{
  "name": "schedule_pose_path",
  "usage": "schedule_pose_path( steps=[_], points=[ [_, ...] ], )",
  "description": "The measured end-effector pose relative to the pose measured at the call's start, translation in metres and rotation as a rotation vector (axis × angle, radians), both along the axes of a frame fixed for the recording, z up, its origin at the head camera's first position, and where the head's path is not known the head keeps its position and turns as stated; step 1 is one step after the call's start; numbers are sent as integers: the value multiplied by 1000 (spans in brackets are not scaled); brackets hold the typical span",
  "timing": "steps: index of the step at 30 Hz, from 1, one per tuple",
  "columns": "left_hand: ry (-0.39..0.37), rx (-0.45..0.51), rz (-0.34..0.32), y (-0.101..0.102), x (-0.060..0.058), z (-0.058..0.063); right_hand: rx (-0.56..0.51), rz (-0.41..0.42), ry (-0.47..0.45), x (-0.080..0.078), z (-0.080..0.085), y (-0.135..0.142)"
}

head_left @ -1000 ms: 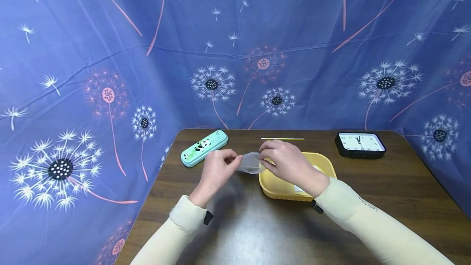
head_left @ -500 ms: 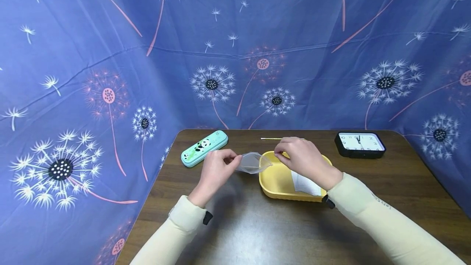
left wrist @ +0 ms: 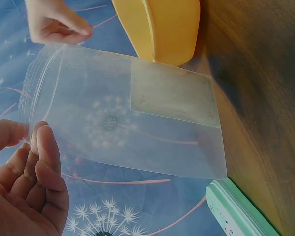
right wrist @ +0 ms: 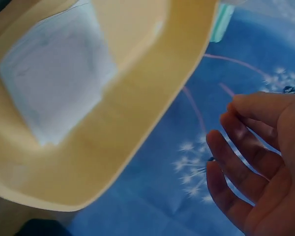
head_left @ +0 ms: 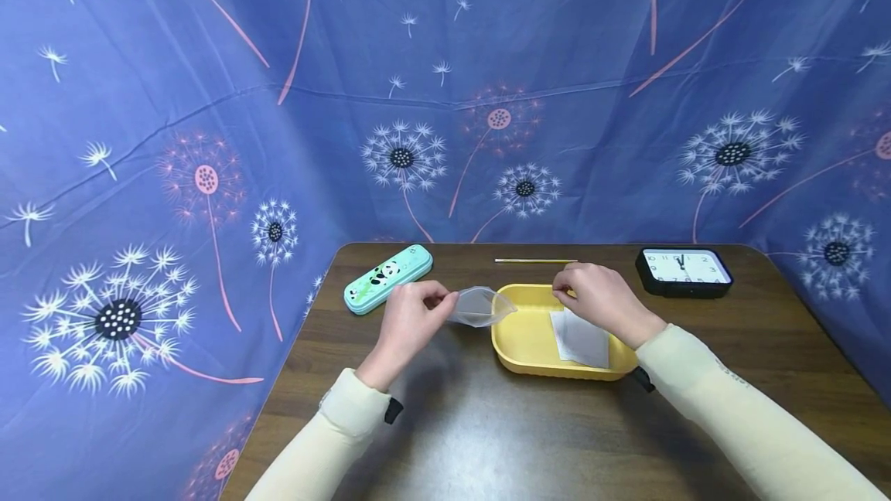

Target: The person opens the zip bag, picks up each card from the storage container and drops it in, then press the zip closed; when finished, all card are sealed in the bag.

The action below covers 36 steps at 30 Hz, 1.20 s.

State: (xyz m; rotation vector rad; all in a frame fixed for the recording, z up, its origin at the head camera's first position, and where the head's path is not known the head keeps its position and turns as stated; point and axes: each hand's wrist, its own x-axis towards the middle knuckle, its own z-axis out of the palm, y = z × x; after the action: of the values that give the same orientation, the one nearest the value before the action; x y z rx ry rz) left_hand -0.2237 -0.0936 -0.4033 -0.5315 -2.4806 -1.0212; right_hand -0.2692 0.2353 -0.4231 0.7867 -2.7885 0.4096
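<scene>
The left hand (head_left: 411, 323) pinches the mouth of a clear bag (head_left: 475, 308) at the left edge of the tray (head_left: 524, 340), a pale square (left wrist: 174, 93) perhaps inside. The right hand (head_left: 600, 296), fingers loosely bent and seemingly empty, hangs over the tray's far right corner, near white sheets (head_left: 583, 340). The step looks like steadying the bag; next probably calls for picking up a sheet.

A brown wood-grained worktop (head_left: 773, 346) carries a mint-green oblong panda-printed case (head_left: 388, 279) by its far left corner, a yellow pencil (head_left: 532, 260) along its far edge, a yellow round-cornered plastic tray (head_left: 524, 337) nearer the middle, and a black-framed rectangular clock (head_left: 685, 266) by its far right corner
</scene>
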Motion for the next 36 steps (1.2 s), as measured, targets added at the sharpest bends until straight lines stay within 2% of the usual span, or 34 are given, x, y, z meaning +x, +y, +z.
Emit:
schedule_pose_path(
  steps=[14,27,31,36],
  points=[
    [-17,5,1,-4,1,0,53,-42,-63,-20,-37,30],
    [-9,12,-16,-5,1,-2,165,-78,-208,-22,-65,35],
    [-12,17,-24,-6,1,-4,183,-72,-254,-20,-70,35],
    [-8,19,-29,-5,-1,-7,185,-53,-263,-17,-72,35]
  ],
)
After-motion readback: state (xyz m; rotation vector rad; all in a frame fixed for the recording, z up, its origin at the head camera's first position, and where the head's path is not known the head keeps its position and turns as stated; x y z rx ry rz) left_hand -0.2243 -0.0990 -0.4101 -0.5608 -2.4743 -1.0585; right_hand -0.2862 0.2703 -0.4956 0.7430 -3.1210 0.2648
